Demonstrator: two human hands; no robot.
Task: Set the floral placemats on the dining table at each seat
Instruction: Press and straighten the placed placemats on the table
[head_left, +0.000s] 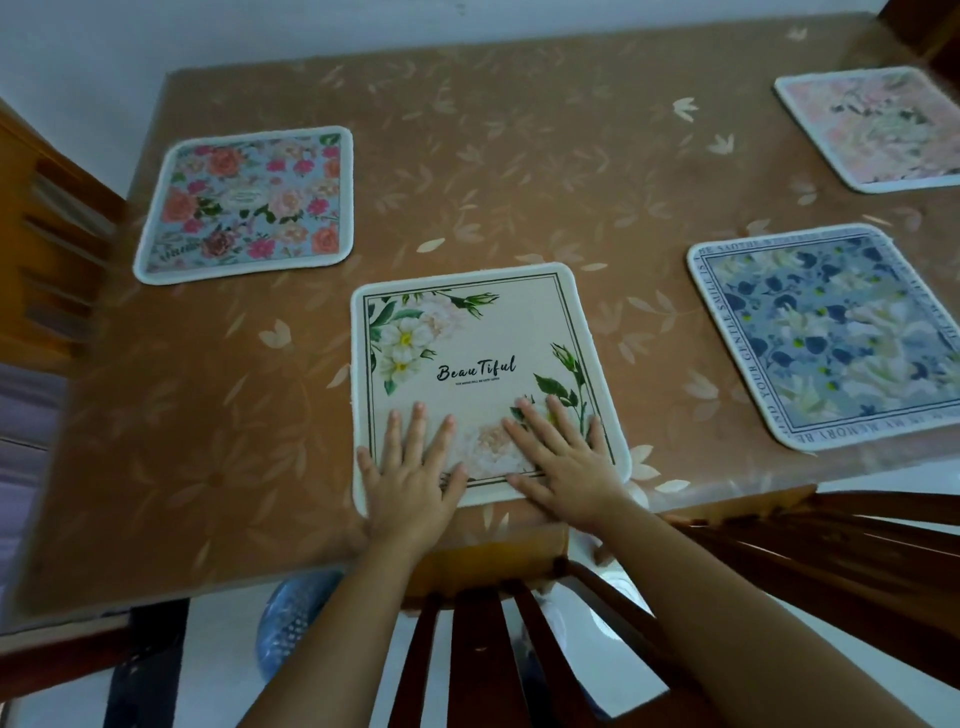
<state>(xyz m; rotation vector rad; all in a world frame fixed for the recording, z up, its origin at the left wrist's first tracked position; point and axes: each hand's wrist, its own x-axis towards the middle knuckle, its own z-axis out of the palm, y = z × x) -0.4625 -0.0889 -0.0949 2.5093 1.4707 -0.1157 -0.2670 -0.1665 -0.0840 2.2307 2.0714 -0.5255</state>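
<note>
Count: 4 mats on dining table (519, 156). Order: rose mat (244, 205) by left edge; cream mat (467, 343) at near edge, roughly square to it; blue mat (831, 338) toward right edge; pink mat (878, 130) far right. Grip: left hand (410, 467) and right hand (566, 457) press flat, fingers spread, on cream mat's near strip; mat extends away from palms. Judgement: only small squaring left

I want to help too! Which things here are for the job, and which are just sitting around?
For the job: cream placemat under left hand and right hand, rose placemat, blue placemat, pink placemat, table.
Just around: near chair, left chair, blue basket.
</note>
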